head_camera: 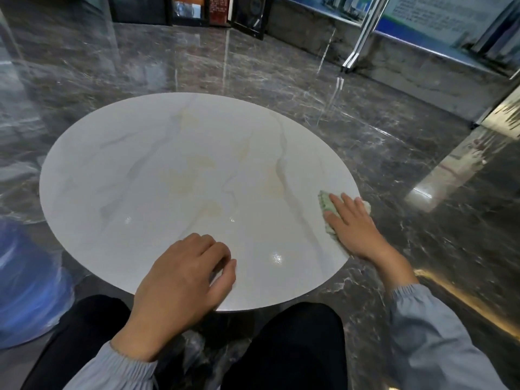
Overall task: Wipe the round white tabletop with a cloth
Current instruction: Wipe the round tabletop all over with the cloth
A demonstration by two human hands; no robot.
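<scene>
Blue container (25,291): far left, blurred and cut off by the frame edge; hard to say what it is.
Table base: hidden beneath the tabletop (168,170) and dark-trousered knees (295,347).
Floor (394,153): dark glossy marble all around the table.
Left hand (180,280): at the near rim, fingers loosely curled, holding nothing, tips on the surface.
Cloth (326,204): green and pale, at the tabletop's right edge, mostly covered.
Right hand (351,229): flat on the cloth, fingers straight and spread; cloth pokes out beyond the fingertips and thumb side.
</scene>
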